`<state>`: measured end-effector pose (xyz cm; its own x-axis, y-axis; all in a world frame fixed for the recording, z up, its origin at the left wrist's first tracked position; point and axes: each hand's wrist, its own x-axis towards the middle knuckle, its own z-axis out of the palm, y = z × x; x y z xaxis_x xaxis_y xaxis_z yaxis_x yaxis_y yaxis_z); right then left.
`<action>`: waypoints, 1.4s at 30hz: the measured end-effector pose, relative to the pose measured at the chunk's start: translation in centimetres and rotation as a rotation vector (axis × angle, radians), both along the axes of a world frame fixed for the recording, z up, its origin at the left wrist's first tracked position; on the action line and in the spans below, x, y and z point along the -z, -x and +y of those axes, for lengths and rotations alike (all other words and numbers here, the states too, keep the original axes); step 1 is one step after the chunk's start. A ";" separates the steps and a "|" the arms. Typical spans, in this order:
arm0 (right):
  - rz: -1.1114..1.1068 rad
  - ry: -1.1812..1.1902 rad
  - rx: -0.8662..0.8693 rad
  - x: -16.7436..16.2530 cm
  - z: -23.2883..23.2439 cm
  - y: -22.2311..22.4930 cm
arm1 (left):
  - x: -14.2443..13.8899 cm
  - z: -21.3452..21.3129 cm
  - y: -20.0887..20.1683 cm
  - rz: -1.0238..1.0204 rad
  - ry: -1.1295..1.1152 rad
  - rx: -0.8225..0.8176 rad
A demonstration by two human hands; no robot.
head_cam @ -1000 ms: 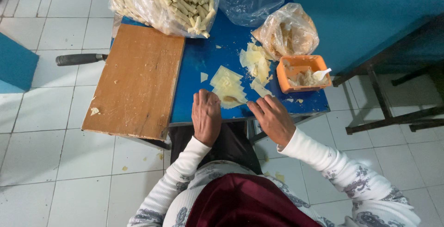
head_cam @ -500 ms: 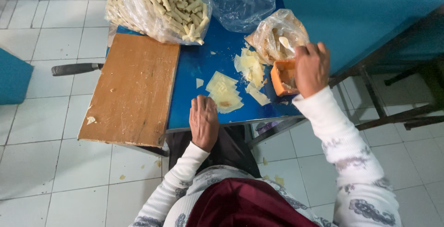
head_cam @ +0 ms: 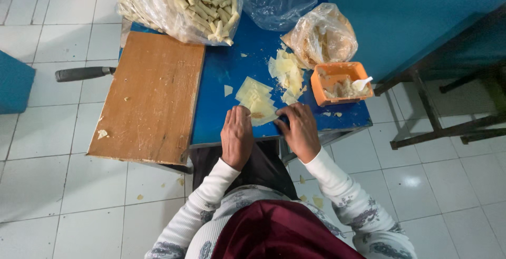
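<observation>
From the head view, the left hand and right hand lie palm-down with fingers loosely spread on a pale dough wrapper at the near edge of the blue table, pressing its corners and clasping nothing. Beyond the right hand stands an orange tub of filling with a white spoon; just left of the left hand lies a wooden board, and farther off a clear bag of rolled sticks.

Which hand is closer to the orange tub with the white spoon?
Right. The right hand rests just left of and below the orange tub; the left hand lies farther left.
</observation>
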<state>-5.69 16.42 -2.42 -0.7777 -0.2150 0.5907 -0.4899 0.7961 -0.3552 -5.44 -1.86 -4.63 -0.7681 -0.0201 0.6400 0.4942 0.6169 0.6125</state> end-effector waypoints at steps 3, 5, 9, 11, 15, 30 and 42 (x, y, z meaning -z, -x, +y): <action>0.022 0.029 0.014 0.4 -0.4 0.0 | -0.1 -0.1 0.3 0.028 -0.014 0.073; 0.026 0.048 0.024 0.7 -0.5 0.0 | -0.2 -0.2 0.7 0.042 -0.019 0.114; 0.017 0.090 0.011 1.2 -0.6 0.2 | -0.3 -0.4 1.6 -0.013 -0.026 0.167; 0.009 0.058 0.028 1.3 -0.6 0.5 | -0.2 -0.5 1.6 -0.038 -0.026 0.188; -0.012 0.075 0.012 1.3 -0.5 0.9 | -0.3 -1.2 1.4 -0.073 0.005 0.242; -0.239 0.281 0.011 0.6 -1.2 0.7 | 0.3 -1.3 1.7 -0.070 0.121 0.301; 0.084 0.024 -0.159 1.7 -1.9 0.6 | -0.1 -2.2 2.1 -0.009 0.128 0.391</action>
<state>-6.30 14.55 -4.08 -0.6831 -0.3160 0.6584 -0.6372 0.6983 -0.3260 -7.59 -4.10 -4.57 -0.7075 0.3538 0.6117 0.7017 0.4548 0.5485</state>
